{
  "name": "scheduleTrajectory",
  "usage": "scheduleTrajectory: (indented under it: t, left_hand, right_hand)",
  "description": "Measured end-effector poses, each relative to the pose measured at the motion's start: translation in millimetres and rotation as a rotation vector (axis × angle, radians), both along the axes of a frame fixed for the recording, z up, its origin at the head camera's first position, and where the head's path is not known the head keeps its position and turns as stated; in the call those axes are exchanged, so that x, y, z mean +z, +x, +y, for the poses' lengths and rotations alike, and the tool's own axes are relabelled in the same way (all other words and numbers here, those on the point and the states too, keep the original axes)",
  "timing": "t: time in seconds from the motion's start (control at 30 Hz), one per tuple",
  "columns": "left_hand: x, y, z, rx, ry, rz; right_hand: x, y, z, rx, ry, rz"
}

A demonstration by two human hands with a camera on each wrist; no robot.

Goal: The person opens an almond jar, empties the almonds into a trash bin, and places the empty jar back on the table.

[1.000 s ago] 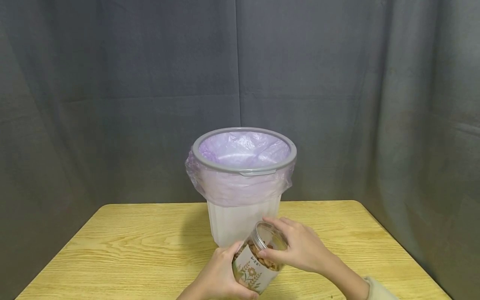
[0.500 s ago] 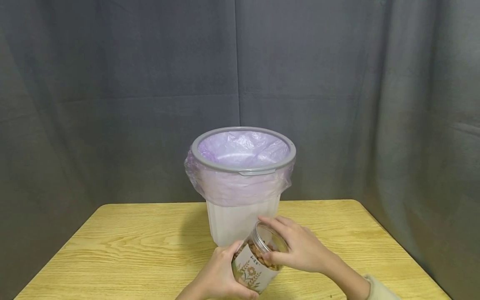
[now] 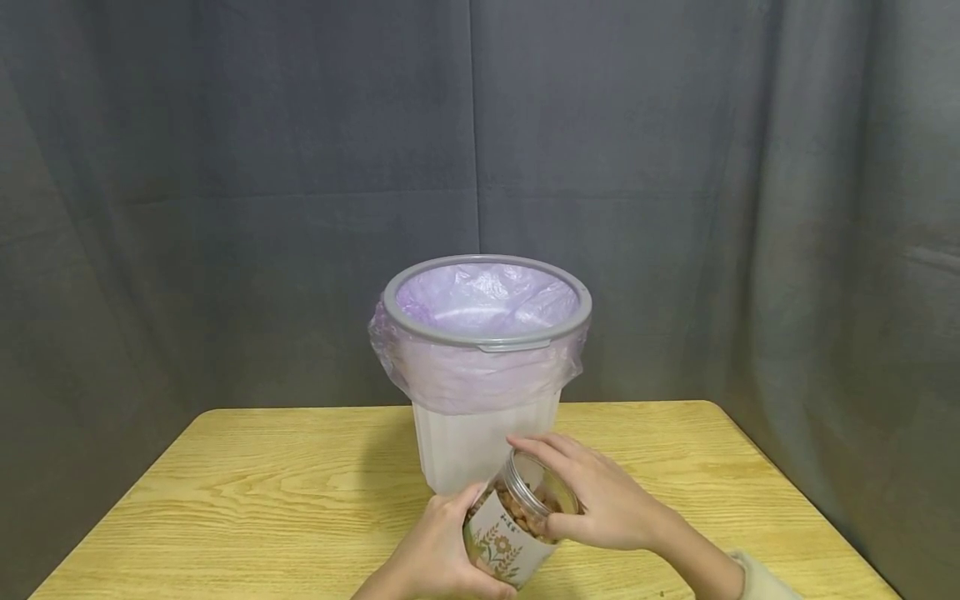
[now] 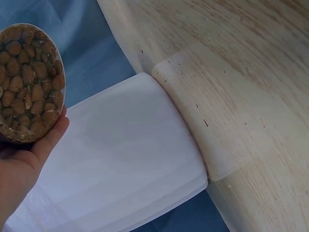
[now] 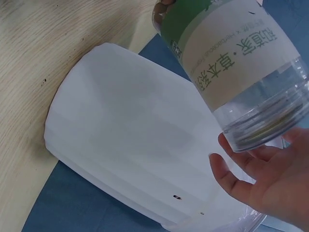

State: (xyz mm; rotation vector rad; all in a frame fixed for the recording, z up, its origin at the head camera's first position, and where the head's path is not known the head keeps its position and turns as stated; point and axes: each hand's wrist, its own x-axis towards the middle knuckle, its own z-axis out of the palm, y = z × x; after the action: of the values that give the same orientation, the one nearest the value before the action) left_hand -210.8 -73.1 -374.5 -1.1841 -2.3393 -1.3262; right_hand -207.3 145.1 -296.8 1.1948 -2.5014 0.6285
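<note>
A clear plastic jar of almonds [image 3: 510, 533] with a printed floral label is held tilted in front of the trash can, its top toward the right. My left hand [image 3: 444, 546] grips its body from the left; the left wrist view shows almonds [image 4: 29, 82] through the bottom. My right hand [image 3: 603, 500] spans the clear lid [image 3: 551, 485], thumb on the near side and fingers over the far side. Seen from the right wrist, the fingertips [image 5: 227, 140] lie at the lid's edge and part of the hand is out of frame.
A white trash can [image 3: 457, 446] stands upright on the wooden table [image 3: 262, 500], just beyond the jar. A purple bag [image 3: 487, 379] lines it, folded over under the grey rim [image 3: 393, 300]. Grey curtains [image 3: 300, 167] hang behind and on both sides.
My right hand has turned on the lid: its fingers have shifted left and nearer over the top, while the thumb has slid right. The left hand and jar stay nearly still.
</note>
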Motion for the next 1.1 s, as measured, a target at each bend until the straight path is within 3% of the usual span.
scheduleTrajectory:
  t: [0.2, 0.43, 1.1]
  left_hand:
    - [1.0, 0.6, 0.8, -0.011, 0.026, -0.007]
    - [0.0, -0.1, 0.7, -0.002, 0.021, 0.011]
    - [2.8, 1.5, 2.1, 0.012, -0.006, 0.014]
  right_hand:
    - [0.6, 1.1, -3.0, -0.11, -0.01, -0.005]
    - [-0.1, 1.1, -4.9, -0.215, 0.008, 0.06]
    - [-1.1, -0.1, -2.1, -0.106, 0.023, 0.05]
